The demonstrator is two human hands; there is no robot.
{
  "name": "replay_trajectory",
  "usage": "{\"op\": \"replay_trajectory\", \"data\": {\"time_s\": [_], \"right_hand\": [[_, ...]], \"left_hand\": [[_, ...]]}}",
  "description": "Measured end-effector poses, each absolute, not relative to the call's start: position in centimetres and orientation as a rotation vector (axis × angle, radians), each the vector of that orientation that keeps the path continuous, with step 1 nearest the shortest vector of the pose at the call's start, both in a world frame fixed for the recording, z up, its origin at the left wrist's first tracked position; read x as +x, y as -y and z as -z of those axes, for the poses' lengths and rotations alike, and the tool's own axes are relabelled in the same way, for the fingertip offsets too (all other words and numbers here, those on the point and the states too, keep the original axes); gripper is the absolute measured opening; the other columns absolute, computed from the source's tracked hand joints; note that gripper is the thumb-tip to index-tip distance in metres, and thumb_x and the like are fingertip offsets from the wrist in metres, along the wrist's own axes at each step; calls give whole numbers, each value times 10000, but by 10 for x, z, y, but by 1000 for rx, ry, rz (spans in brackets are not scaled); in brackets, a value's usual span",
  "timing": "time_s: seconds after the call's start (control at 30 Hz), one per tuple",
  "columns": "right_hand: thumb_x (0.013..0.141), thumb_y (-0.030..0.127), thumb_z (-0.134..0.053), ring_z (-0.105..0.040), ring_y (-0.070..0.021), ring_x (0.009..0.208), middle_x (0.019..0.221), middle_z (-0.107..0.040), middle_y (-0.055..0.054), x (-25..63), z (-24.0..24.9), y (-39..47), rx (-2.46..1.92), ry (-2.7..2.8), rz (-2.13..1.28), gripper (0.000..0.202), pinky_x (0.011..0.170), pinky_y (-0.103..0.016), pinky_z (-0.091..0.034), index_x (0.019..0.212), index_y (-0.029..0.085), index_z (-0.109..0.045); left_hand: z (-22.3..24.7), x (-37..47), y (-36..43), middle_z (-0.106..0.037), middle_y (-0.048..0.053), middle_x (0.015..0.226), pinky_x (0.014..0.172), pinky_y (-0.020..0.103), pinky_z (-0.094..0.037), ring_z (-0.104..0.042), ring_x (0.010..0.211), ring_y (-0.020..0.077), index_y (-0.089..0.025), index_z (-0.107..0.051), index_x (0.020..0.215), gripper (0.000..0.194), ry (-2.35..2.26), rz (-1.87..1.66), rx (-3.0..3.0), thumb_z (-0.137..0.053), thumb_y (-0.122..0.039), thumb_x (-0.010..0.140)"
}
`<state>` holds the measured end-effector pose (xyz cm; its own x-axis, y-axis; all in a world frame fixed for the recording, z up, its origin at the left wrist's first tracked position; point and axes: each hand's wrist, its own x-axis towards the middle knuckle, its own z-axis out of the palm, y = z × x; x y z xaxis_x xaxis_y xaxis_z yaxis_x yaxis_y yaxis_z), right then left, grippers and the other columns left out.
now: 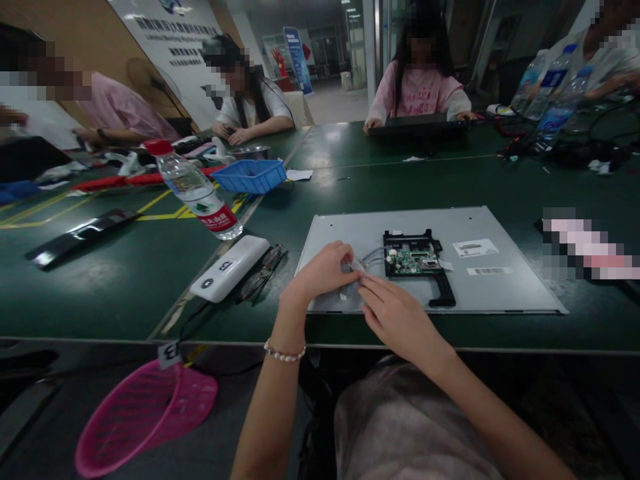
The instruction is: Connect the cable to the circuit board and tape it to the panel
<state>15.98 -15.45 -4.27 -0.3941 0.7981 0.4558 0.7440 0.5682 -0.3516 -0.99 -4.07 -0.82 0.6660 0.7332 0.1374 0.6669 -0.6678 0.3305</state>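
A flat grey metal panel [350, 233] lies on the table in front of me. On it sits a black plastic bracket [443, 290] with a green circuit board [413, 261], and grey cables [374, 253] run leftward from the board. My left hand [327, 267] is over the panel's left part, its fingers curled and pinching a piece of clear tape or film [356, 268]. My right hand [393, 307] meets it from the right, thumb and fingertips closed on the same film. The fingers partly hide the film and the cable ends.
Left of the panel are eyeglasses [260, 277], a white power bank [233, 267], a water bottle [200, 193] and a blue bin [250, 177]. A pink basket [145, 420] is below the table edge. Several people sit around the table; more bottles [560, 107] stand at back right.
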Motion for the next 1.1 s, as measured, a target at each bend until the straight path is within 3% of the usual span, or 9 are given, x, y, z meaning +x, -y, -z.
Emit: {"op": "replay_trajectory", "data": {"time_s": [0.2, 0.53, 0.73, 1.1], "right_hand": [[913, 146, -422, -543, -238, 1187, 1231, -620, -149, 160, 44, 156, -1248, 2225, -103, 307, 1006, -396, -461, 1157, 107, -604], [914, 109, -432, -600, -215, 1093, 1102, -679, -116, 161, 42, 159, -1280, 2233, -60, 231, 941, -346, -481, 1008, 129, -642], [907, 109, -448, -629, -211, 1005, 1004, -699, -97, 164, 43, 160, -1283, 2181, -80, 205, 878, -340, -497, 898, 157, -647], [902, 104, -445, -616, -207, 959, 929, -684, -74, 166, 43, 159, -1254, 2156, -104, 197, 875, -333, -480, 841, 167, -622]], "left_hand": [[18, -15, 32, -570, 33, 827, 715, 293, -443, -549, 766, 177, -175, -574, 832, 182, -1169, -404, 2563, -582, -355, 810], [19, -18, 28, -577, 24, 815, 708, 285, -441, -551, 750, 165, -177, -582, 821, 109, -1198, -392, 2503, -541, -278, 826], [16, -17, 32, -561, 28, 822, 705, 293, -430, -541, 770, 180, -175, -575, 848, 241, -1159, -382, 2578, -611, -408, 796], [13, -16, 33, -544, 30, 841, 711, 296, -423, -530, 791, 190, -183, -551, 859, 302, -1201, -326, 2568, -631, -461, 774]]}}
